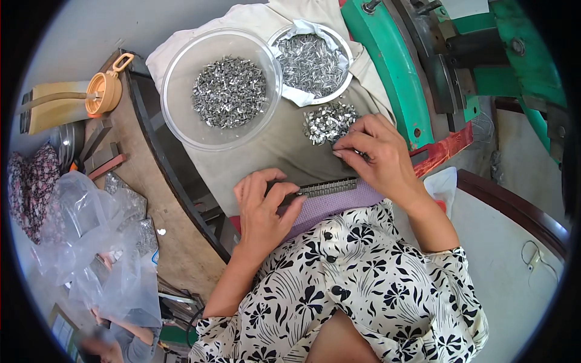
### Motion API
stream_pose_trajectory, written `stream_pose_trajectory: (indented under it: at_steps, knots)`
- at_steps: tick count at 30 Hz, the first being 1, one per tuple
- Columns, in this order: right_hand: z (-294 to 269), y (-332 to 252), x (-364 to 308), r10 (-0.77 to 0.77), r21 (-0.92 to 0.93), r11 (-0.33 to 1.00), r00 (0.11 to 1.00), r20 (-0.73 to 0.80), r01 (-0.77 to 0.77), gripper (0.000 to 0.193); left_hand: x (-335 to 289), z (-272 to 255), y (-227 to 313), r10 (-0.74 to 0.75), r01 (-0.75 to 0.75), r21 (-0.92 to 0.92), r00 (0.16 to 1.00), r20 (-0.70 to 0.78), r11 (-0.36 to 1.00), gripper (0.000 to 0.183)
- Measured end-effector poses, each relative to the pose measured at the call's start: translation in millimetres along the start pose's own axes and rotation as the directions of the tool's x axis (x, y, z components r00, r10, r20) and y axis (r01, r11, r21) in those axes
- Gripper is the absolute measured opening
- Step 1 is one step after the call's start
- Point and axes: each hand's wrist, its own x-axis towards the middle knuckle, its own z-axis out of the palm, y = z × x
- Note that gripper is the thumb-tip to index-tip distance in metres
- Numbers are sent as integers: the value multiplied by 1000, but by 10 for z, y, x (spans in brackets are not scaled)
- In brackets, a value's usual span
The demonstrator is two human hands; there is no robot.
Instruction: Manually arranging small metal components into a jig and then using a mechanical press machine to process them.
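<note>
A narrow dark metal strip (328, 187) with a row of small parts along it lies on purple cloth in front of me. My left hand (264, 202) pinches its left end between thumb and index finger. The fingertips of my right hand (376, 150) are pressed together at the near edge of a loose pile of small shiny metal pieces (328, 123). Whatever they hold, if anything, is too small to name. Behind the pile, a cloth-lined round metal bowl (349, 75) holds many thin metal pins (310, 63).
A large clear plastic basin (175, 109) with small metal parts (229, 91) stands left of the bowl. Green machinery (393, 78) rises at the right. On the left are a wooden table (175, 224), plastic bags (103, 254) and an orange-lidded container (104, 94). Another person (121, 342) shows lower left.
</note>
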Motion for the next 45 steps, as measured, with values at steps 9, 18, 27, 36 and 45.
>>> stream_pose_trajectory:
  at_steps: [9,18,27,36,45]
  knots:
    - [144,-5,154,-146,-90,985,989,36,149,15,-206,-1,-79,-97,85,-135,992,-81,987,34]
    - [131,-42,272,-151,-235,951,966,208,199,12,-228,-73,-88,213,-219,171,976,50,961,34]
    - [175,-134,127,-167,-407,885,971,172,224,10,-199,-13,-62,260,-285,309,958,119,907,48]
    - [156,-111,118,-158,-356,912,976,153,203,10,-195,-14,-39,195,-211,254,977,86,944,50]
    - [-107,126,-250,490,487,677,832,262,-552,18,-190,11,-54,22,-21,11,995,-102,1000,28]
